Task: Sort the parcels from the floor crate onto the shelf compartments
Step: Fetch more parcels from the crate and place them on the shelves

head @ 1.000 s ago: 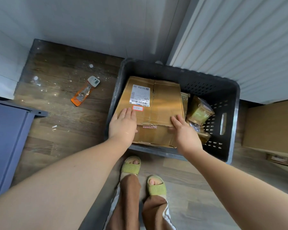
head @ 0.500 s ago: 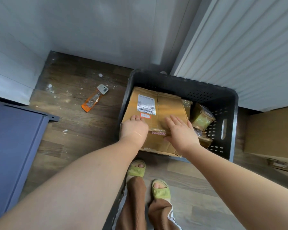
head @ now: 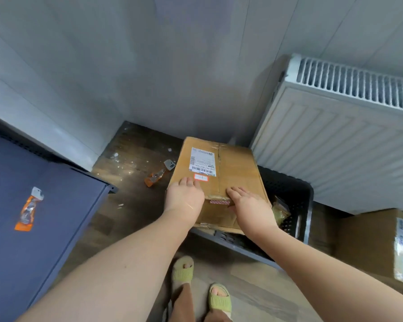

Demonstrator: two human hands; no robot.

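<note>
Currently: you have both hands on the box (head: 235, 175), one each side of its taped centre seam.
Left hand (head: 184, 197): fingers straight and laid flat on the top face at the near-left corner, fingertips just short of the red sticker (head: 201, 177) (thumb hidden, so I can't see anything under the edge).
Right hand (head: 250, 205): fingers spread and flat on the top face, right of the seam, with the palm over the near part of the box. Nothing is visibly curled round the cardboard.
Box: brown cardboard, held over the left part of the crate (head: 291, 189), covering that side's wall. Its far-left corner reaches out above the floor (head: 130, 201).
Label (head: 201, 161): white with a barcode, on the top face left of the seam, just beyond the red sticker.
Crate: dark perforated plastic, on the floor near the radiator (head: 335, 147); its near rim is just ahead of your slippers (head: 183, 268).
Packets (head: 280, 209): small and yellowish, inside the crate, just right of the box and your right wrist.
Blue unit (head: 63, 217): on your left, with an orange sachet (head: 28, 210) lying on its top.
Floor sachet (head: 157, 177): orange, beside the box's left edge, with white specks round it.
Carton (head: 370, 240): far right, beside the crate, with a white label on its side.
</note>
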